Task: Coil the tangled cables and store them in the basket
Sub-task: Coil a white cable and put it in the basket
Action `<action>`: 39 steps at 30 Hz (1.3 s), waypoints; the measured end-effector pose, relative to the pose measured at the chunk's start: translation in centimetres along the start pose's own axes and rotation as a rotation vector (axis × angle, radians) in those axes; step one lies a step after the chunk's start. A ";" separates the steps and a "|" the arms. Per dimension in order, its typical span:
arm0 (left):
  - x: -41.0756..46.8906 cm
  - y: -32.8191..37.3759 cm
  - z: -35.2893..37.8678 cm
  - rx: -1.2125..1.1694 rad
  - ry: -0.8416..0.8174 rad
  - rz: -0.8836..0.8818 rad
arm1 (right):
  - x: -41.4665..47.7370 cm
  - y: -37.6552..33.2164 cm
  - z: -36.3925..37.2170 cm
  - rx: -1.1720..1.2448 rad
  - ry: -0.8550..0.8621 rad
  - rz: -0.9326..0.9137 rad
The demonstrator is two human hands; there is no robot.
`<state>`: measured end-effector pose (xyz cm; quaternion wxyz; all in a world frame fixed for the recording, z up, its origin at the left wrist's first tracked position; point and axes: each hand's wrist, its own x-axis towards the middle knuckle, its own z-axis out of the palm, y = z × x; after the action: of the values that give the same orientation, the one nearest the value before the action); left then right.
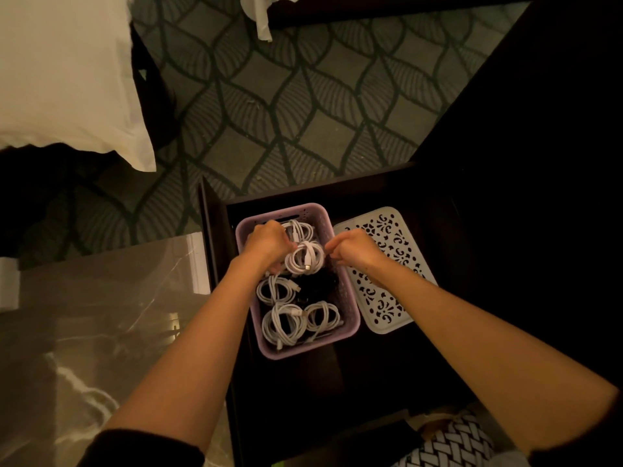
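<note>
1. At the far left lies one white pillow point(64, 79). Nearer, at the left, there is a marble tabletop point(101, 315), and patterned carpet point(269, 96) covers the floor beyond.
2. To the right of the tabletop, a dark drawer point(387, 365) stands open. One lilac perforated basket point(296, 352) sits inside it.
3. The left hand point(266, 242) is over the far left part of the basket. Its fingers are curled and grip the left edge of a white cable coil point(305, 261), which lies just right of this hand, between both hands.
4. The basket holds five white coils, counting the gripped one: one at the far end point(298, 230), one at the middle left point(274, 290), and two at the near end point(283, 324) point(323, 315). One black cable bundle point(320, 284) lies just on the near side of the gripped coil.
5. The right hand point(350, 247) is over the right rim of the basket. Its fingertips are drawn together at the right edge of the same coil, but I cannot tell if they really pinch it.
6. One white lid with a cut-out pattern point(384, 311) lies flat just beside the basket on the right, and the right forearm crosses over it.
</note>
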<state>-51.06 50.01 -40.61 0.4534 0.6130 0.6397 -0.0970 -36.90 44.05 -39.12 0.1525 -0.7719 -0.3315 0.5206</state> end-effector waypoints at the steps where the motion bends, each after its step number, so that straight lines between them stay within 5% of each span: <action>1: -0.2 0.3 -0.2 0.049 0.057 -0.001 | 0.0 0.0 -0.3 0.002 0.016 0.002; 10: -6.0 10.7 -4.9 -0.019 0.344 0.326 | -4.7 -4.7 -7.5 0.139 0.262 -0.178; 19: -21.7 27.1 -6.0 -0.073 0.529 0.907 | -23.3 -7.2 -23.5 0.305 0.757 -0.564; 29: -35.5 37.7 3.7 0.040 0.406 1.229 | -39.6 3.3 -32.7 0.529 1.032 -0.547; 39: -45.6 43.2 18.0 0.259 0.059 1.447 | -49.4 19.0 -36.8 0.726 1.231 -0.364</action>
<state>-12.49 15.93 -0.33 0.3104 0.9329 0.0705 0.1682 -8.61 1.08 -0.30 0.6409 -0.7580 -0.1155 0.0365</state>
